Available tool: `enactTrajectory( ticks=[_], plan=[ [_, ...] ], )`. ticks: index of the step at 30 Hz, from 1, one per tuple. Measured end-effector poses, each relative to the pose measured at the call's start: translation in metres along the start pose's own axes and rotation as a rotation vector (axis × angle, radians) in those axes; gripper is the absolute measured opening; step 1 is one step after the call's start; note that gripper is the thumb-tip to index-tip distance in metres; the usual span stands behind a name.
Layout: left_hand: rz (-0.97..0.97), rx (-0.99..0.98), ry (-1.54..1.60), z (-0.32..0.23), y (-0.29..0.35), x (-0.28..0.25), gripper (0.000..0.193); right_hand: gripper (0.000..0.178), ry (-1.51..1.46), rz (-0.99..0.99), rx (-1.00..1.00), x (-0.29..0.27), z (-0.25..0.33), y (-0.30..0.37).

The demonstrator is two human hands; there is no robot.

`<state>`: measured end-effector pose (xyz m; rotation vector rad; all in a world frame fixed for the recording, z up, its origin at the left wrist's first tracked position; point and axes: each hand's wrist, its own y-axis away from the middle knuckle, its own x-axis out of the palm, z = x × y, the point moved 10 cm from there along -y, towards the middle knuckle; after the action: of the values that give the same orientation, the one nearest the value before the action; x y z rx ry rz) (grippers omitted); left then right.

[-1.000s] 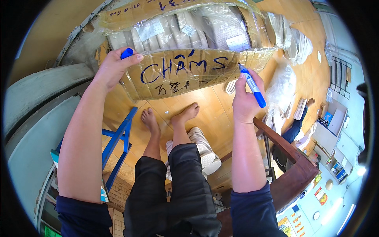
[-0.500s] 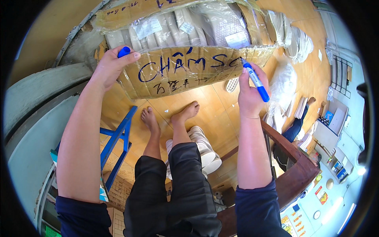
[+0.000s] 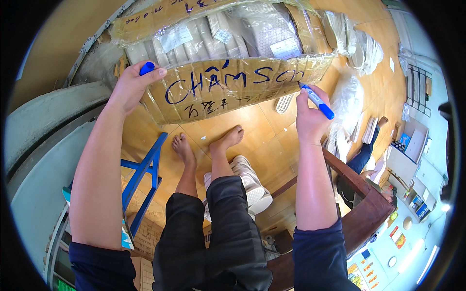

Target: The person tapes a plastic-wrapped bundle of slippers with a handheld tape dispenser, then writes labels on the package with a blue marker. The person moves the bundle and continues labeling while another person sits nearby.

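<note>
My right hand (image 3: 309, 121) grips a blue-and-white marker (image 3: 318, 102), its tip at the right part of a cardboard flap (image 3: 160, 109). Large blue handwriting runs across this flap, above smaller dark writing. At the flap's left end, my left hand (image 3: 130, 89) is closed with a blue marker cap (image 3: 146, 68) between its fingers, and the thumb rests at the flap's top edge. Behind the flap, the taped carton is full of pale items wrapped in clear plastic (image 3: 194, 46). Several of these carry white labels.
A blue metal stand (image 3: 145, 167) is left of my feet. Stacked pale shoe soles (image 3: 252, 186) lie by my leg, and one sole (image 3: 283, 104) is under the flap. Plastic-wrapped bundles (image 3: 361, 51) lie at right. Another person (image 3: 357, 194) is beyond a brown wooden frame (image 3: 366, 218).
The marker has moved slightly right and down, adding more blue strokes at the end of the writing. The carton appears shifted slightly left in view, with my left hand still at its flap.
</note>
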<state>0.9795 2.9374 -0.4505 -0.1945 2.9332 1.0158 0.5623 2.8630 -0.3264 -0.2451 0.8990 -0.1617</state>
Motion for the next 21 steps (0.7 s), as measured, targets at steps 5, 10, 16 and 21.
enactTrajectory(
  ticks=[5,10,16,21],
  plan=[
    [0.020,0.005,0.008,-0.003,0.001,0.002,0.031,0.021,-0.209,-0.006,-0.034,0.002,0.022,-0.003],
    [0.020,0.014,0.021,-0.002,0.001,0.001,0.032,0.023,-0.174,-0.003,-0.046,0.012,0.030,-0.011],
    [0.025,-0.001,0.043,-0.002,0.001,0.002,0.033,0.020,-0.275,0.005,0.085,0.010,0.015,0.001],
    [0.025,0.001,0.037,0.000,0.001,0.002,0.032,0.020,-0.140,0.033,-0.011,0.014,0.021,-0.001]
  ],
)
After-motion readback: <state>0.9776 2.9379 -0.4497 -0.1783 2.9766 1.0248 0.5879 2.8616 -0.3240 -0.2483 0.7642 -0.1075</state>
